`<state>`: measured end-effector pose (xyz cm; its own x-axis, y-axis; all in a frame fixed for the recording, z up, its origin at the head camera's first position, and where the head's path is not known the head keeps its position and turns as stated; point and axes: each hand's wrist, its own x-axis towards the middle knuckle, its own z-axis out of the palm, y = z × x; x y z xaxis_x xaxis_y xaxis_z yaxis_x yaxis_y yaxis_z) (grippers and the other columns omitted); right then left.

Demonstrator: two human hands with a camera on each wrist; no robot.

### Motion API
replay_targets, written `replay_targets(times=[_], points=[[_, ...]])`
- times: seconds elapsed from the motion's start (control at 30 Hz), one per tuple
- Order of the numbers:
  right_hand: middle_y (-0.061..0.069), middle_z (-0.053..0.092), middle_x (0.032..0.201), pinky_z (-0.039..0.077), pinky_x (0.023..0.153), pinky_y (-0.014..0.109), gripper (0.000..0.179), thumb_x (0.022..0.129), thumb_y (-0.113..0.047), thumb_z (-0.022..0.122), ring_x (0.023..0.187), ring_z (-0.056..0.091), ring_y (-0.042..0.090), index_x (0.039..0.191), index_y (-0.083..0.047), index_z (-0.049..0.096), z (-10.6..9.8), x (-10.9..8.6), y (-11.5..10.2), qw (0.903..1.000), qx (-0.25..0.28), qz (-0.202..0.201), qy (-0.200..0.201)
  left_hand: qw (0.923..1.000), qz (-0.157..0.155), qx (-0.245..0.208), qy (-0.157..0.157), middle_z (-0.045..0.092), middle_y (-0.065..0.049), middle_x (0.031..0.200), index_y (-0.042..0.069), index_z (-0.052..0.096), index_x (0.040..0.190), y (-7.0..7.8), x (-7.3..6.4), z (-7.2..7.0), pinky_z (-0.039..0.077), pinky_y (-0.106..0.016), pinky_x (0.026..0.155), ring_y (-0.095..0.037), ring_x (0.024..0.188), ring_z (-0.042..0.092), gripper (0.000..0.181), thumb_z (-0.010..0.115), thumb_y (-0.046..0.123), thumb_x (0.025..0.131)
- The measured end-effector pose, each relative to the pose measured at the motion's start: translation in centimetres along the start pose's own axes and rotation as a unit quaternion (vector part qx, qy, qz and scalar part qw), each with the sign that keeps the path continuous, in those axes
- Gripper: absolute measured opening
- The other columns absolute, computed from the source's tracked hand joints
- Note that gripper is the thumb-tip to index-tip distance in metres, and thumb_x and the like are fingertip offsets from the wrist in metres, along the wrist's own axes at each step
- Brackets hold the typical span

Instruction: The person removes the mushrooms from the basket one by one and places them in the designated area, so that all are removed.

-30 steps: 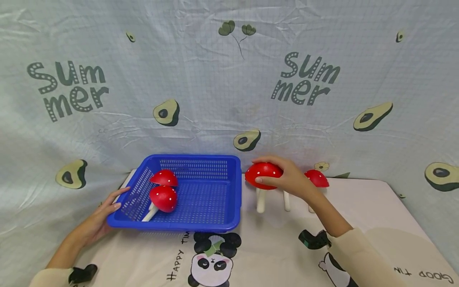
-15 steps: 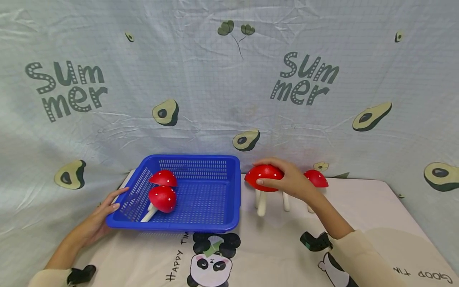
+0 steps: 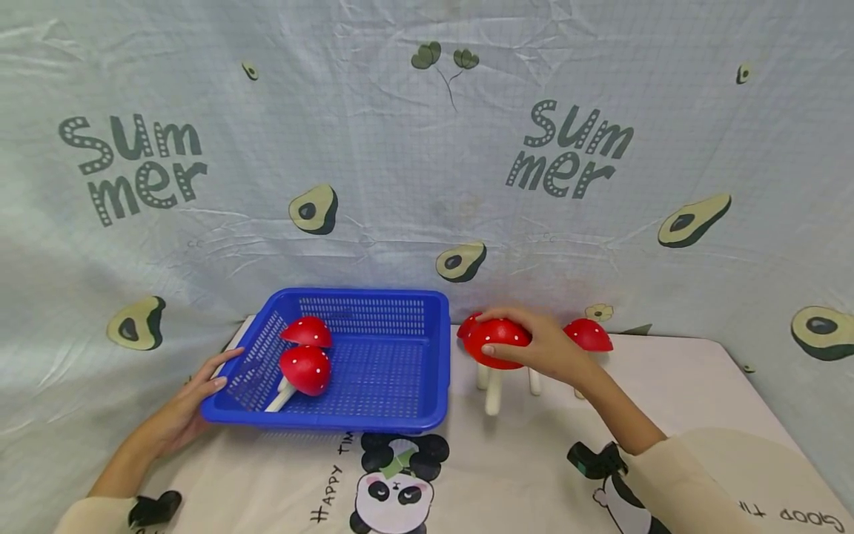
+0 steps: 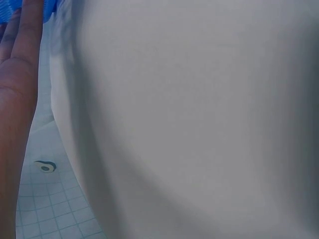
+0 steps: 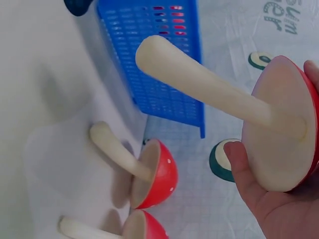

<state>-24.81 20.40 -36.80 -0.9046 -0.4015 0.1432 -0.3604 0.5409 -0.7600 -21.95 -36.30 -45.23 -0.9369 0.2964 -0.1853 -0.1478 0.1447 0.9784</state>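
Observation:
My right hand (image 3: 540, 345) holds a toy mushroom (image 3: 497, 352) by its red, white-dotted cap, thumb at the near side. Its pale stem points down and toward me; the right wrist view shows the flat pale underside (image 5: 279, 134) and the thumb at the cap's edge. Just behind it stands another mushroom (image 3: 468, 323), partly hidden. A further stem (image 3: 534, 381) shows below my hand, its cap hidden. One more mushroom (image 3: 588, 335) stands to the right. My left hand (image 3: 180, 414) rests, fingers extended, against the left side of a blue plastic basket (image 3: 437, 371).
Inside the basket lie two red-capped mushrooms, one upper (image 3: 307, 331) and one lower (image 3: 305, 370), toward its left. A pale cloth with panda prints (image 3: 394, 497) covers the table. Directly behind hangs a grey-white curtain (image 3: 373, 148) with avocado prints.
My right hand has brought the mushroom down in the view, toward me and slightly right, uncovering the cap of the mushroom behind it. My left hand stays at the basket.

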Motion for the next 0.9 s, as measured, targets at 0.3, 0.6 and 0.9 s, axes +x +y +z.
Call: replay_targets(times=[0.3,0.6,0.9], points=[[0.007,0.06,0.134,0.059,0.081,0.043,0.047,0.085,-0.041,0.08,0.124,0.052,0.038,0.129,-0.038,0.063,0.9,-0.4,0.4,0.9997,-0.024,0.007,-0.006,0.9999,0.007,-0.004,-0.006,-0.005,-0.028,0.16,0.045,0.014,0.158,-0.1,0.0,0.0,0.054,-0.031,0.09,-0.006,0.111,0.058,0.053,0.033,0.033,0.111],[0.003,0.063,0.129,0.058,0.083,0.043,0.044,0.086,-0.04,0.079,0.122,0.054,0.033,0.128,-0.036,0.065,2.7,-0.9,1.4,0.9986,-0.047,-0.008,-0.022,1.0,0.007,0.0,-0.006,-0.004,-0.027,0.16,0.045,0.013,0.159,-0.2,0.1,-0.2,0.054,-0.03,0.09,-0.005,0.111,0.057,0.053,0.034,0.034,0.11],[-0.003,0.065,0.125,0.058,0.085,0.041,0.041,0.086,-0.036,0.08,0.119,0.057,0.028,0.124,-0.032,0.066,4.2,-1.0,2.9,0.9972,-0.043,-0.043,-0.043,0.9999,0.009,-0.003,-0.007,-0.002,-0.025,0.159,0.045,0.015,0.159,-0.2,0.0,-0.1,0.054,-0.031,0.09,-0.005,0.11,0.058,0.053,0.034,0.033,0.11]])
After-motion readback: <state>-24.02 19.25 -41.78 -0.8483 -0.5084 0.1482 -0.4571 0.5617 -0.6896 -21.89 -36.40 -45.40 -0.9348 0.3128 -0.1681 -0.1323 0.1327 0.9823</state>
